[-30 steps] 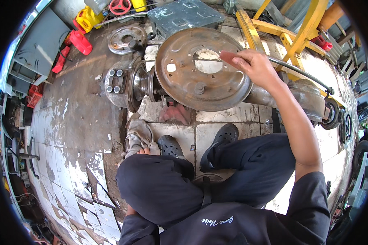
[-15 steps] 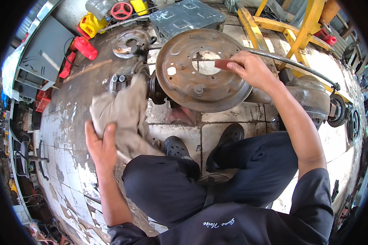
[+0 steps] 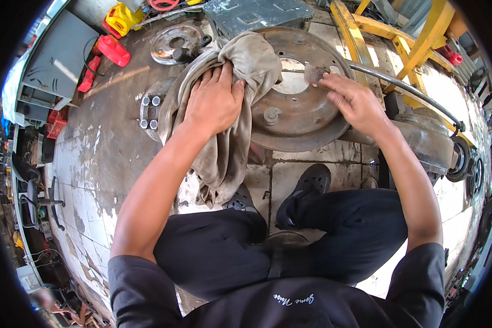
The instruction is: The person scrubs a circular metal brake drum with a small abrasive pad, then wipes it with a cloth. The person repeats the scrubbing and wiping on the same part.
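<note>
A round, rusty brown metal backing plate [image 3: 311, 128] with a large centre hole stands tilted in front of me on an axle assembly. Over its left part lies a bunched grey-beige rag [image 3: 224, 153], its lower folds hanging down by my shoe. My left hand [image 3: 216, 101] presses on this rag, fingers curved over the cloth and thumb out to the side. On the plate's right side, my right hand [image 3: 355, 104] pinches a small piece of sandpaper [image 3: 314, 73] next to the centre hole. The rag hides the plate's left edge.
A long metal rod [image 3: 410, 87] and the axle housing [image 3: 421, 139] extend to the right. Behind stand a dark green metal box [image 3: 257, 15] and a yellow frame [image 3: 350, 44]. Another round plate [image 3: 161, 46] lies at far left, near a red container [image 3: 113, 50].
My left hand has carried the rag up and right onto the plate. My right hand has moved slightly right and down, still with the sandpaper. The view has shifted a little.
</note>
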The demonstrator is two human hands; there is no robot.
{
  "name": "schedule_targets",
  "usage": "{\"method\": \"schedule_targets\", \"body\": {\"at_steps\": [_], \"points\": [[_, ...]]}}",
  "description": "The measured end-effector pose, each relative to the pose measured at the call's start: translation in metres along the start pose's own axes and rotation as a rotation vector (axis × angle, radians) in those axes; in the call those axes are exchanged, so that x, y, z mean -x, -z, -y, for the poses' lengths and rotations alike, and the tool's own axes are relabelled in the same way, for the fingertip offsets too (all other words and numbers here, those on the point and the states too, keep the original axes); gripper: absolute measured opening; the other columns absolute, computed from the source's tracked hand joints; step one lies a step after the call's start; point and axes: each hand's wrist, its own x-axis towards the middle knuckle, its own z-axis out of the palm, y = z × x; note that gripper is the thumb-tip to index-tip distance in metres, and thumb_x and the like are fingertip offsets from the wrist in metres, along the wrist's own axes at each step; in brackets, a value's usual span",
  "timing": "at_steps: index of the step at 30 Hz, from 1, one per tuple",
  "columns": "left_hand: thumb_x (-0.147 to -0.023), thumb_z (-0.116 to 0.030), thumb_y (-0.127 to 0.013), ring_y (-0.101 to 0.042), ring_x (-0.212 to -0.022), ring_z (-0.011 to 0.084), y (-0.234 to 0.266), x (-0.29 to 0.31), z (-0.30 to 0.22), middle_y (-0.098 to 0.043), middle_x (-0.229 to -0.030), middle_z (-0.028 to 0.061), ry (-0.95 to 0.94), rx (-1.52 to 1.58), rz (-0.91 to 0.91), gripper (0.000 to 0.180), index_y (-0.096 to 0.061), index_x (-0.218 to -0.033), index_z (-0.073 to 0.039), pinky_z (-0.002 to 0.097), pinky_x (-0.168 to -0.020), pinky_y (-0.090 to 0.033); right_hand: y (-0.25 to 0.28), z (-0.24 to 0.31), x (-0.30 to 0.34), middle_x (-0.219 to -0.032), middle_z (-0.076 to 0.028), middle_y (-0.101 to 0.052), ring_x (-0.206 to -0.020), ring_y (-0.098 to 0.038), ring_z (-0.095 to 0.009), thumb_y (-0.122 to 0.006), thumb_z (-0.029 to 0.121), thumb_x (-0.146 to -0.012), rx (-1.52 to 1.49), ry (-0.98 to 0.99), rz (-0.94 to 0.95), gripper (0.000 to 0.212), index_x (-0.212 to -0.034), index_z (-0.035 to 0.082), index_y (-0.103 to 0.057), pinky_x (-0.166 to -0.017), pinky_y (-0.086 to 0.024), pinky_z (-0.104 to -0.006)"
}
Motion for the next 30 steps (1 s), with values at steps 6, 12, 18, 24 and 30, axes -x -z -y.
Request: {"method": "schedule_targets", "body": {"at_steps": [6, 12, 18, 24, 30], "points": [[-0.099, -0.027, -0.05, -0.051, -0.122, 0.0458, 0.011, 0.05, -0.011, -0.053, -0.133, 0.0304, -0.278, 0.12, 0.09, 0.053, -0.046, -0.135, 0.011, 0.0489, -0.103, -0.041, -0.024, 0.001, 0.008, -0.154, -0.016, -0.041, -0.146, -0.031, -0.037, -0.044, 0.038, -0.105, 0.148, -0.001, 0.041, 0.048, -0.142, 0.009, -0.052, -0.121, -0.024, -0.0473], [-0.097, -0.029, -0.053, -0.052, -0.123, 0.045, 0.016, 0.054, -0.013, -0.054, -0.132, 0.0305, -0.335, 0.123, 0.136, 0.055, -0.047, -0.135, 0.01, 0.049, -0.102, -0.042, -0.026, 0.002, 0.008, -0.157, -0.014, -0.036, -0.148, -0.027, -0.035, -0.039, 0.039, -0.107, 0.196, -0.003, 0.035, 0.049, -0.146, 0.011, -0.049, -0.122, -0.021, -0.0485], [-0.098, -0.046, -0.046, -0.045, -0.134, 0.0389, 0.004, 0.019, -0.022, -0.049, -0.141, 0.0283, -0.1, -0.002, 0.083, 0.068, -0.043, -0.138, 0.01, 0.0475, -0.112, -0.035, -0.036, 0.002, 0.011, -0.159, -0.014, -0.034, -0.149, -0.025, -0.034, -0.037, 0.042, -0.107, 0.199, -0.005, 0.03, 0.051, -0.147, 0.012, -0.047, -0.123, -0.02, -0.0471], [-0.097, -0.043, -0.052, -0.058, -0.115, 0.0395, 0.005, 0.009, -0.024, -0.064, -0.119, 0.0224, -0.08, -0.005, -0.068, 0.049, -0.059, -0.113, 0.003, 0.0495, -0.102, -0.041, -0.037, 0.005, 0.009, -0.16, -0.014, -0.032, -0.15, -0.024, -0.033, -0.036, 0.042, -0.107, 0.224, -0.021, 0.046, 0.052, -0.149, 0.013, -0.045, -0.123, -0.018, -0.0465], [-0.099, -0.036, -0.053, -0.061, -0.094, 0.0427, 0.02, 0.031, 0.0, -0.065, -0.097, 0.0238, -0.315, 0.182, 0.117, 0.038, -0.06, -0.098, 0.001, 0.051, -0.083, -0.048, -0.029, 0.006, 0.005, -0.16, -0.012, -0.031, -0.15, -0.023, -0.032, -0.035, 0.042, -0.107, 0.228, -0.034, 0.089, 0.052, -0.15, 0.014, -0.044, -0.124, -0.017, -0.046]]}}
